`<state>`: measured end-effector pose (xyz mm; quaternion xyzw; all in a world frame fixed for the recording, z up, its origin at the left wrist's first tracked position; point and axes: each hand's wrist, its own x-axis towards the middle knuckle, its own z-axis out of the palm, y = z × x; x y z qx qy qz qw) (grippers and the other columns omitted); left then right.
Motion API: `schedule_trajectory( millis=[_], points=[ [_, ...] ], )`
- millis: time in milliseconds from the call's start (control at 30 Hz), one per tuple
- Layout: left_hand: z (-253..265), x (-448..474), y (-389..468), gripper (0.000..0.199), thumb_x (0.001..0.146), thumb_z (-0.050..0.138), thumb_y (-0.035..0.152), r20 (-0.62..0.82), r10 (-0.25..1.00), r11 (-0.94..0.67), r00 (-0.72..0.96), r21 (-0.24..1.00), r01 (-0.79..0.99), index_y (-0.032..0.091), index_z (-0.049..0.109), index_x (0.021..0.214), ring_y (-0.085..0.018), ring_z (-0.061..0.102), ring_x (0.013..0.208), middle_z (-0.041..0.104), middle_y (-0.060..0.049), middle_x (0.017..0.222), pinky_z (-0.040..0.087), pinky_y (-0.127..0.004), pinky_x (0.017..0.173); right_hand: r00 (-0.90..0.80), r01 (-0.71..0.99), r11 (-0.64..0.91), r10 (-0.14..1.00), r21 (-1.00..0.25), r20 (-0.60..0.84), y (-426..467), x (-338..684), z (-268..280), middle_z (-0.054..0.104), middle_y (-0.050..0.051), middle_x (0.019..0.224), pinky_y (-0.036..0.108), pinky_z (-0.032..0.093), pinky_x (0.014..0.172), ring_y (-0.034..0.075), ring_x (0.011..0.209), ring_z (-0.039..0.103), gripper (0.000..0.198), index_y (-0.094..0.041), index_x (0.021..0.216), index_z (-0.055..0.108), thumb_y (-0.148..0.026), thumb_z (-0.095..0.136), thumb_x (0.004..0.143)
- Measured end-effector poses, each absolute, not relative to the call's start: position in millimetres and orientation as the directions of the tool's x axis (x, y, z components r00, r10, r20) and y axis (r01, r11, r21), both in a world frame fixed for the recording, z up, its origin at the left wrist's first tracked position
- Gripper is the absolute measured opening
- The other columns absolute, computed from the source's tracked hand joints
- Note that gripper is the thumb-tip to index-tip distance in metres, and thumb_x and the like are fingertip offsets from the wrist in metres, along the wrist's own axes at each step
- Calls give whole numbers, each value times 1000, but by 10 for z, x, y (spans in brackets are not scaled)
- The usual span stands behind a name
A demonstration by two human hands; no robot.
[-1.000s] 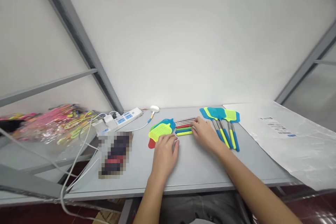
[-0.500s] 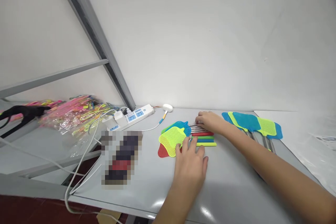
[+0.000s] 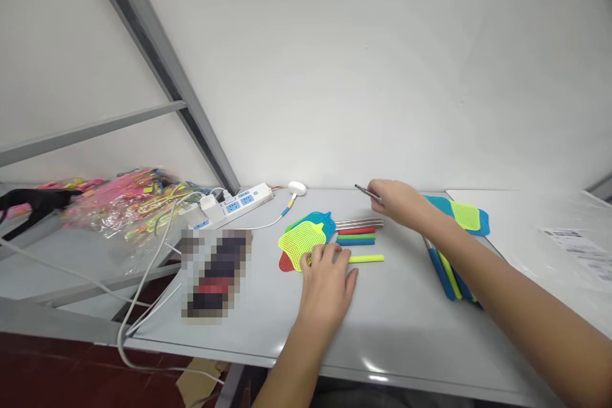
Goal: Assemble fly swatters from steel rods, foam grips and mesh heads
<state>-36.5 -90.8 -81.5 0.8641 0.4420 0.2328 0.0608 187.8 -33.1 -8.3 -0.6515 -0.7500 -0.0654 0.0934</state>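
Front paddle [image 3: 301, 241] – yel. w/ holes; tubes [image 3: 356, 236] – red, grn., blue, yel.

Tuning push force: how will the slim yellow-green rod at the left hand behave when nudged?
The yellow-green rod may roll: it looks round, on a shiny grey tabletop. Its straight shape suggests stiffness. The left hand, covering one end, could limit rolling.

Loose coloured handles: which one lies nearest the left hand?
The loose yellow handle; the red, green and blue handles lie together, farther from the left hand.
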Motion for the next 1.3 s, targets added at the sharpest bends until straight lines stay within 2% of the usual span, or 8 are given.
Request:
schedule_trajectory(
  millis=[233, 333, 467, 633, 800, 1033, 1167, 1300],
  points=[
    [-878, -379, -942, 11, 90, 56, 24, 337, 781, -616, 525, 279, 737, 25, 64, 98, -27, 46, 107, 59, -5, 115, 33, -45, 86, 69, 906, 165, 852, -390, 520, -908, 1757, 246, 63, 3, 81, 25, 36, 58, 15, 61, 54, 21, -20, 102, 48, -22, 28, 96],
    [-890, -390, -947, 11, 89, 58, 22, 345, 786, -608, 513, 282, 742, 25, 64, 97, -27, 45, 108, 58, -5, 116, 34, -44, 85, -31, 951, 127, 946, -282, 321, -919, 1650, 107, 64, 3, 77, 25, 34, 58, 16, 63, 55, 29, -20, 105, 52, -21, 24, 97],
    [-900, -405, -960, 11, 88, 58, 22, 361, 798, -586, 482, 280, 761, 24, 65, 96, -27, 45, 108, 57, -6, 117, 35, -44, 83, -167, 968, 182, 981, -172, 100, -762, 1498, -253, 67, 3, 69, 26, 30, 53, 17, 60, 58, 15, -21, 83, 63, -23, 49, 87],
    [-906, -402, -973, 13, 90, 56, 22, 357, 811, -572, 464, 311, 759, 27, 66, 96, -27, 44, 109, 55, -5, 121, 35, -42, 81, -182, 980, 183, 983, -77, 9, -614, 1359, -546, 72, 11, 92, 27, 34, 59, 24, 79, 66, 19, -19, 97, 67, -19, 53, 84],
    [-904, -415, -960, 13, 90, 58, 25, 354, 820, -557, 449, 312, 770, 29, 69, 94, -28, 43, 111, 53, -6, 123, 35, -43, 81, -178, 983, 176, 983, -52, -43, -609, 1324, -541, 71, 11, 85, 27, 35, 58, 24, 75, 66, 11, -17, 84, 66, -17, 56, 79],
    [-823, -287, -799, 13, 88, 57, 21, 340, 822, -558, 457, 318, 767, 25, 70, 89, -30, 42, 112, 54, -9, 120, 36, -46, 84, -59, 990, 74, 991, -123, 122, -896, 1460, -24, 68, 4, 83, 26, 33, 53, 18, 68, 61, 13, -21, 92, 58, -31, 50, 88],
    [-758, -130, -623, 9, 84, 60, 19, 334, 818, -571, 468, 382, 726, 22, 69, 86, -31, 44, 111, 57, -10, 109, 34, -50, 91, 25, 937, 95, 941, -337, 336, -1206, 1475, 261, 63, 0, 78, 25, 36, 55, 15, 64, 57, 12, -23, 82, 52, -33, 51, 88],
    [-671, -113, -560, 21, 81, 62, 18, 328, 842, -540, 429, 532, 653, 21, 64, 102, -33, 41, 118, 53, -12, 118, 31, -52, 97, 183, 870, 32, 906, -492, 382, -1463, 1491, 305, 65, -2, 77, 26, 37, 52, 16, 58, 56, 12, -25, 91, 53, -36, 55, 87]
  ],
)
